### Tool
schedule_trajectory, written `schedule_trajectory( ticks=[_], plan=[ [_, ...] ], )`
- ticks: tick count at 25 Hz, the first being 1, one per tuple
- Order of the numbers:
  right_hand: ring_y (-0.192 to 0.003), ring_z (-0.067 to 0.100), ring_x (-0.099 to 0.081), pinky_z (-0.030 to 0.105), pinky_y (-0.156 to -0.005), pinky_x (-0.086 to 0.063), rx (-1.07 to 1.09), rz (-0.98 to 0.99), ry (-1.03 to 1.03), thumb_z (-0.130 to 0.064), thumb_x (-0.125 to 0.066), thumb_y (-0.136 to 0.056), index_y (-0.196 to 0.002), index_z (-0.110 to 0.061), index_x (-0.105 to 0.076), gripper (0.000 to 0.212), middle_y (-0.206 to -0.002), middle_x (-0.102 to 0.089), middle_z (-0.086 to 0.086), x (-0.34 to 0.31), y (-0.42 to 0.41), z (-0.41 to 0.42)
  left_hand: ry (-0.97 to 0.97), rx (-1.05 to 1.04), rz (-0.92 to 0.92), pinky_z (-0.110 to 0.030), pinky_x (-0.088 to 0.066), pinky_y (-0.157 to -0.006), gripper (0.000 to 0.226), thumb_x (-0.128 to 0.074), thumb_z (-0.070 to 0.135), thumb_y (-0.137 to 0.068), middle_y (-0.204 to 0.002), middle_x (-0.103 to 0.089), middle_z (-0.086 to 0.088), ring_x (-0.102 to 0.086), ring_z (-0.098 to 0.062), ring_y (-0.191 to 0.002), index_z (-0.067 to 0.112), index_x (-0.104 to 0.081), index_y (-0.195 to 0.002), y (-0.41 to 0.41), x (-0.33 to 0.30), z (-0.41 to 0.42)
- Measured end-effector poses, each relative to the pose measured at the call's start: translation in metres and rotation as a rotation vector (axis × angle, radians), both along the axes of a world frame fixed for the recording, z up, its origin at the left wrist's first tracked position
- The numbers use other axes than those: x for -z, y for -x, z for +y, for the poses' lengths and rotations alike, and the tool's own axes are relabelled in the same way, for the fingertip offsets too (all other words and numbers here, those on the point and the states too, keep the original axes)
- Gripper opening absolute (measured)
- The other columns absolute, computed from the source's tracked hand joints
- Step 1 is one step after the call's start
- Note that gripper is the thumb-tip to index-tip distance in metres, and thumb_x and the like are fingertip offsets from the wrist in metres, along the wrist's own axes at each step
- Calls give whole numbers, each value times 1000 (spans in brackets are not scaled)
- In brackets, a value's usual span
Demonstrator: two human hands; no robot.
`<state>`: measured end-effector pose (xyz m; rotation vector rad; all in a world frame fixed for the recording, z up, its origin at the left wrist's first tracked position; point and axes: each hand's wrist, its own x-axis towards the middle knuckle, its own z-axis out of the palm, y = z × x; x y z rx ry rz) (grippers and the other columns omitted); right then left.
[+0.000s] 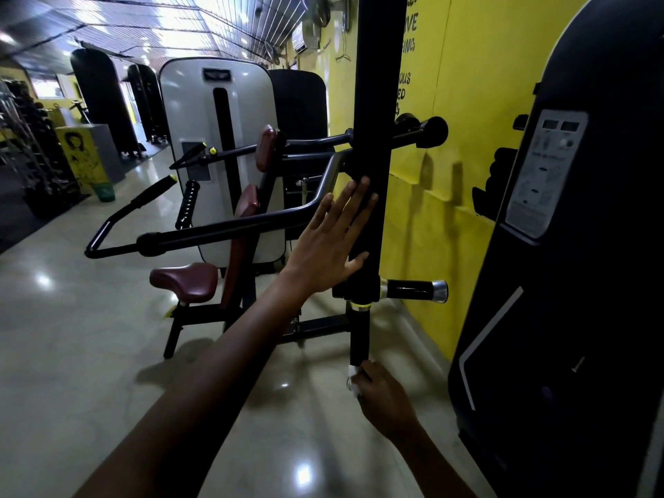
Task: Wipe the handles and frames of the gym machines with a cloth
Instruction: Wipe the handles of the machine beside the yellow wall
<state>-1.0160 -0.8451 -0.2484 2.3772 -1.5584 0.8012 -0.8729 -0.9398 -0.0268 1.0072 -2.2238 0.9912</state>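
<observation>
Left hand (332, 242) flat, fingers straight and spread, palm pressed on the black upright post (372, 138), bracing, not gripping. Right hand (382, 391) lower down, well below the left, fingers curled round a small white cloth (354, 379) bunched against the bottom end of the lower handle (360, 336) that hangs under the post. Only a scrap of cloth shows past the fingers; most is hidden in the grip. Cloth looks light, soft, crumples easily, so it is best kept wadded in the palm with fingers wrapped round the bar. Handle and post are rigid metal or rubber-coated, heavy machine parts, likely won't shift under wiping; the gloss suggests a smooth, somewhat slippery surface, so firm pressure is needed. Just right of the left hand a short side peg (415, 291) with a chrome cap sticks out. Left of the left hand, the bent arm bar (230, 228) and maroon seat (185, 282). Right of both hands, the yellow wall (449, 228) and a dark machine shroud (582, 282). Under the right hand, the shiny floor (72, 354).
</observation>
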Motion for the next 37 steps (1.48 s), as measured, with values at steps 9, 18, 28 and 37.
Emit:
schedule_trajectory(
  ticks=[9, 18, 28, 37],
  plan=[
    [-73, 25, -61, 28, -54, -48, 59, 87, 176, -2, -83, -48, -87, -3, -68, 42, -86, -62, 10, -85, -3, -42, 10, 7, 3, -48, -16, -119, 83, -40, 54, -92, -159, -5, -17, -4, -29, -148, 10, -3, -152, 1, 1, 0],
    [-82, 24, -63, 27, -66, -52, 42, 38, 183, -8, -86, -58, -101, -2, -70, 46, -93, -66, 9, -39, 2, -36, 7, -7, 0, -47, -16, -119, 84, -40, 54, -91, -159, -5, -17, -4, -29, -148, 10, -3, -152, 1, 1, 0],
    [-76, 17, -63, 21, -51, -51, 40, 12, 189, -17, -61, -82, -91, -6, -72, 18, -89, -65, 3, -6, 0, -17, -16, -12, -7, -46, -14, -120, 84, -41, 53, -92, -159, -2, -19, -1, -29, -148, 8, -3, -152, 2, 8, 3],
    [-69, 12, -59, 18, -51, -48, 56, -25, -4, -22, -48, -87, -79, -17, -68, 22, -83, -61, -4, 14, 4, -4, -26, -27, -9, -46, -14, -120, 84, -40, 54, -92, -159, 0, -19, 1, -29, -148, 8, -3, -152, 2, 12, 3]
  ],
)
